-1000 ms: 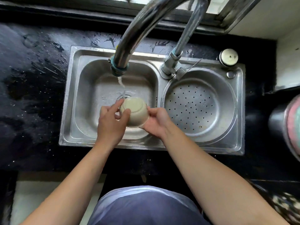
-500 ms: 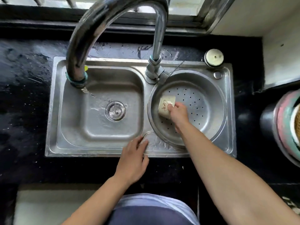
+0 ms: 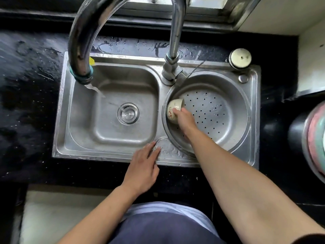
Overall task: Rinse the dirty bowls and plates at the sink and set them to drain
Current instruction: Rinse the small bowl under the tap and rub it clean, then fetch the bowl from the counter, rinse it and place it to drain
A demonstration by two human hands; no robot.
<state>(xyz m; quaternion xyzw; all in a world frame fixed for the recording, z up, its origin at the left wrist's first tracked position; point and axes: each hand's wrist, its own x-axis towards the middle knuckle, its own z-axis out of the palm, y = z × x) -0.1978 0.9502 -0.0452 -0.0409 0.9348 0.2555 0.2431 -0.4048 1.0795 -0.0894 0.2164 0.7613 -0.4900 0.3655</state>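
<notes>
A small cream bowl (image 3: 174,109) with a red pattern lies tilted on its side against the left wall of the round perforated drain basket (image 3: 226,120) in the right half of the steel sink. My right hand (image 3: 185,120) holds the bowl by its lower side. My left hand (image 3: 143,165) rests flat on the sink's front rim (image 3: 109,155), fingers apart, holding nothing. The tap (image 3: 80,50) arches over the left basin (image 3: 112,131) and water runs from its spout toward the drain (image 3: 128,113).
Wet black countertop (image 3: 26,103) surrounds the sink. A round white cap (image 3: 240,58) sits at the sink's back right corner. A stack of coloured dishes in a dark pot (image 3: 313,138) stands at the right edge. A window frame runs along the back.
The bowl went from under the tap in both hands to the right drain basket in my right hand alone. It now lies lower against the basket's left wall. My left hand moved to the front rim.
</notes>
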